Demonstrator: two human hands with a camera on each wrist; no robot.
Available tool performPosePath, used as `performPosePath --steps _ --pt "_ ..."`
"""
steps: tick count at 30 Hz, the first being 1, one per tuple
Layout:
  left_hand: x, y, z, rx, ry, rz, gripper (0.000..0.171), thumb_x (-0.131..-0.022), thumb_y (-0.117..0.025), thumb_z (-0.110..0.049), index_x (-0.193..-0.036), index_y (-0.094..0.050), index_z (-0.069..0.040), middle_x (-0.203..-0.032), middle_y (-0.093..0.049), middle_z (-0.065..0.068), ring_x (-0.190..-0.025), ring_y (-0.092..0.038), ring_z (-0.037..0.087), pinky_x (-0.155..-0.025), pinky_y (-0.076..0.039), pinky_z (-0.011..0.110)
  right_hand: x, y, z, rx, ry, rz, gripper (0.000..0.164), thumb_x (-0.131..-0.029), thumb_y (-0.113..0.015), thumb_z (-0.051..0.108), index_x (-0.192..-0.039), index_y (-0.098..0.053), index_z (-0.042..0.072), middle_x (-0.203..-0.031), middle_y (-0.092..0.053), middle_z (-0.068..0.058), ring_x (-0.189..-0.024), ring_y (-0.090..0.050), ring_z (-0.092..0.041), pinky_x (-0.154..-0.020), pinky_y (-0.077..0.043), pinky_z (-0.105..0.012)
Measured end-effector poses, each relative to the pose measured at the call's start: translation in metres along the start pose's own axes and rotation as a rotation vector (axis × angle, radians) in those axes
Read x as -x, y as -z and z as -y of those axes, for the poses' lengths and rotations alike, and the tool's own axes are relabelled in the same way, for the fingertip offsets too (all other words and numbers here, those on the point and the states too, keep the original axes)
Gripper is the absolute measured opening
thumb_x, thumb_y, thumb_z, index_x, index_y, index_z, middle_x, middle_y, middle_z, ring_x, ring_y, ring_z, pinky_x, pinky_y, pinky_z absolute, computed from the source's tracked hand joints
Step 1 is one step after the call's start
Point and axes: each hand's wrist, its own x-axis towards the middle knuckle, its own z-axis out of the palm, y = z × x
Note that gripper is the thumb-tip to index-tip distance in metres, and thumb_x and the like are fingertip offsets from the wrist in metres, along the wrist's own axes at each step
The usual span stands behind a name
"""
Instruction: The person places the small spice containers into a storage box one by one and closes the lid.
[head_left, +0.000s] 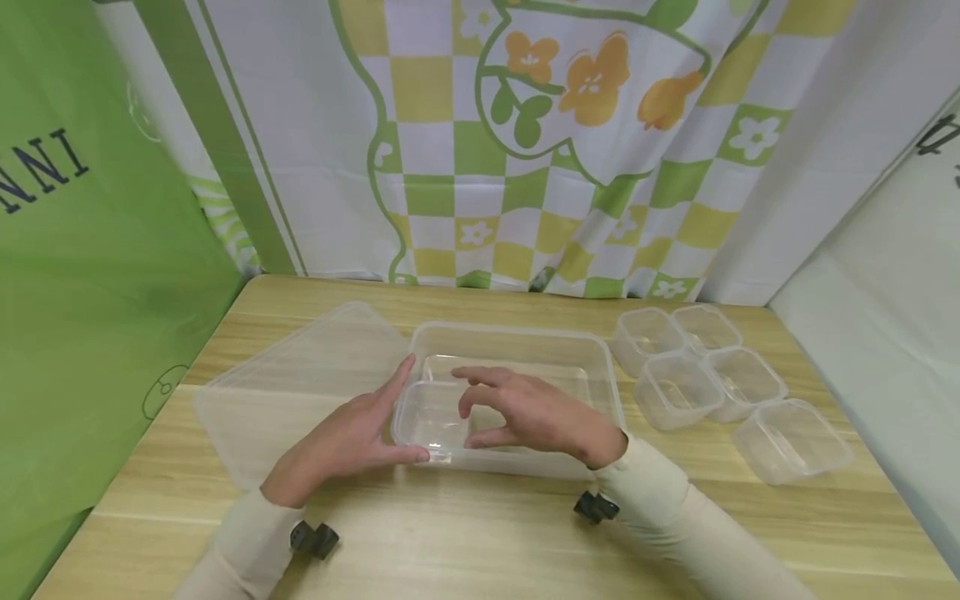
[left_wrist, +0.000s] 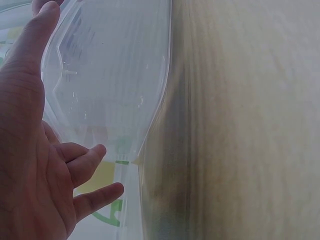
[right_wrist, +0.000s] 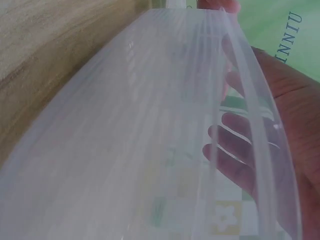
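A large clear plastic container [head_left: 525, 335] stands on the wooden table, with one small clear box [head_left: 431, 414] inside at its left end. My left hand [head_left: 348, 437] is at the container's left end, thumb across the front left corner and fingers stretched up along the side. Over the container, my right hand [head_left: 528, 410] has loosely bent fingers, its thumb and fingertips right at the small box's right edge. Through the clear wall [right_wrist: 150, 125] the right fingers show inside in the right wrist view. In the left wrist view, the fingers [left_wrist: 85, 167] are spread beside the plastic.
A large clear lid [head_left: 300, 375] lies on the table to the left, reaching close to the container. Several small clear boxes [head_left: 678, 392] stand in a group on the right, and another one [head_left: 791, 442] sits nearer the front. A patterned curtain [head_left: 517, 192] hangs behind the table.
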Motion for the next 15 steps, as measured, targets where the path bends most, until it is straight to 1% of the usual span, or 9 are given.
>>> performPosePath --steps 3,7,11,15 --pt "0.0 0.0 0.0 0.001 -0.004 0.0 0.123 -0.083 -0.07 -0.073 -0.167 0.002 -0.018 -0.161 -0.035 0.019 -0.128 -0.056 0.038 -0.099 -0.05 0.055 0.004 0.005 0.0 0.01 0.005 -0.039 0.031 -0.091 -0.08 0.035 -0.109 -0.066 0.014 -0.151 -0.051 -0.015 -0.132 -0.054 -0.03 -0.097 -0.052 -0.042" --pt "0.001 -0.001 0.001 0.002 -0.011 -0.007 0.123 -0.083 -0.07 -0.073 -0.167 0.002 -0.019 -0.161 -0.034 0.019 -0.128 -0.056 0.039 -0.099 -0.05 0.055 0.013 0.014 0.0 0.052 0.014 -0.108 0.03 -0.092 -0.079 0.034 -0.112 -0.067 0.014 -0.146 -0.056 -0.013 -0.128 -0.057 -0.028 -0.097 -0.052 -0.043" --pt "0.001 -0.002 0.002 -0.002 -0.022 -0.016 0.123 -0.083 -0.07 -0.072 -0.167 0.003 -0.019 -0.163 -0.03 0.018 -0.131 -0.054 0.04 -0.101 -0.048 0.054 0.027 0.023 -0.001 0.089 0.006 -0.178 0.029 -0.094 -0.078 0.032 -0.114 -0.067 0.013 -0.142 -0.059 -0.012 -0.126 -0.059 -0.028 -0.098 -0.051 -0.045" --pt "0.001 -0.001 0.001 -0.013 -0.017 -0.015 0.123 -0.083 -0.069 -0.074 -0.166 0.004 -0.02 -0.165 -0.026 0.014 -0.133 -0.052 0.04 -0.103 -0.047 0.053 0.044 0.033 -0.005 0.114 -0.008 -0.242 0.027 -0.094 -0.076 0.029 -0.113 -0.067 0.012 -0.139 -0.061 -0.011 -0.122 -0.061 -0.028 -0.093 -0.053 -0.046"
